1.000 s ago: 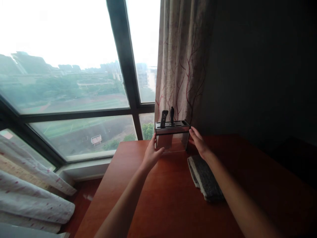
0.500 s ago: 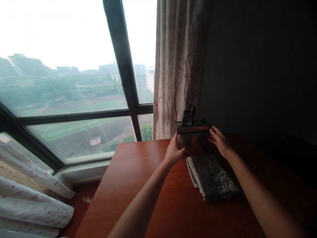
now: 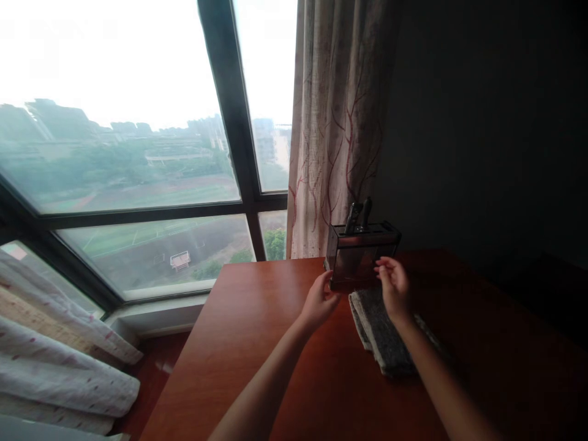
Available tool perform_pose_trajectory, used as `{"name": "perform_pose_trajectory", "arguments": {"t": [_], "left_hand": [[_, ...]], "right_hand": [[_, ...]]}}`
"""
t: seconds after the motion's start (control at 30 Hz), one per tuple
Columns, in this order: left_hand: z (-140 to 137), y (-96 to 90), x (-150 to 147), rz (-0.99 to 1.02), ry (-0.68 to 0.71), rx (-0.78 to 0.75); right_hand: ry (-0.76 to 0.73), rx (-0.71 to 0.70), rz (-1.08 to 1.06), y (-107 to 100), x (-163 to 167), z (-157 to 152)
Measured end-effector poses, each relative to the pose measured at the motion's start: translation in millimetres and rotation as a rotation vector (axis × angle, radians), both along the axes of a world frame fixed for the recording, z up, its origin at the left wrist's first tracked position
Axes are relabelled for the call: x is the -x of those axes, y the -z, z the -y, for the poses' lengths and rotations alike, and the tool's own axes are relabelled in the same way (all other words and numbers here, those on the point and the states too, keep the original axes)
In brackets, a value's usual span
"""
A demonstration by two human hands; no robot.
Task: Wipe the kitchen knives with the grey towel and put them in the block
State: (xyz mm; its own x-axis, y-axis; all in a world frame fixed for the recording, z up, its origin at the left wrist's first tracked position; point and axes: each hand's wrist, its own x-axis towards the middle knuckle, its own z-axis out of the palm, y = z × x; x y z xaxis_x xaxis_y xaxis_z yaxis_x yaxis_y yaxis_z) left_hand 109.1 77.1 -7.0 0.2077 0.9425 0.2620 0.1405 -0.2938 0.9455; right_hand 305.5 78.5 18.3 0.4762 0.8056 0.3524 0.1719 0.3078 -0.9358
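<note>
a large window [image 3: 151, 159] with a dark frame [image 3: 223, 92] fills the left side. through the glass show hazy buildings [image 3: 55, 125], trees [image 3: 114, 153] and a green field [image 3: 119, 236]. a long curtain [image 3: 335, 110] with a red branch pattern hangs right of the window; a pale spotted curtain [image 3: 59, 361] is bunched at the lower left. a folded grey cloth [image 3: 374, 331] lies on a reddish-brown table [image 3: 257, 318]. the wall [image 3: 473, 122] at right is dark.
</note>
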Motion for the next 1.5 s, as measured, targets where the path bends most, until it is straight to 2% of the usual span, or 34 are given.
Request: {"name": "perform_pose_trajectory", "arguments": {"t": [0.17, 0.33, 0.47, 0.6, 0.8, 0.97, 1.5], "left_hand": [[31, 21.8, 20, 0.008, 0.018, 0.041], [47, 39.9, 45, 0.098, 0.116, 0.091], [50, 49.3, 55, 0.051, 0.072, 0.065], [52, 50.2, 55, 0.009, 0.075, 0.047], [53, 43.4, 56, -0.098, -0.005, 0.001], [54, 39.8, 56, -0.146, -0.018, -0.025], [53, 42.5, 56, -0.118, 0.006, -0.019]], "right_hand": [[-0.299, 0.059, 0.102, 30, 89, 44], [-0.382, 0.108, 0.131, 60, 132, 52], [-0.419, 0.126, 0.167, 78, 137, 50], [-0.433, 0.139, 0.191, 83, 136, 52], [-0.441, 0.153, 0.225, 84, 136, 51], [-0.451, 0.158, 0.238, 83, 135, 51], [-0.445, 0.141, 0.241, 84, 135, 51]]}}
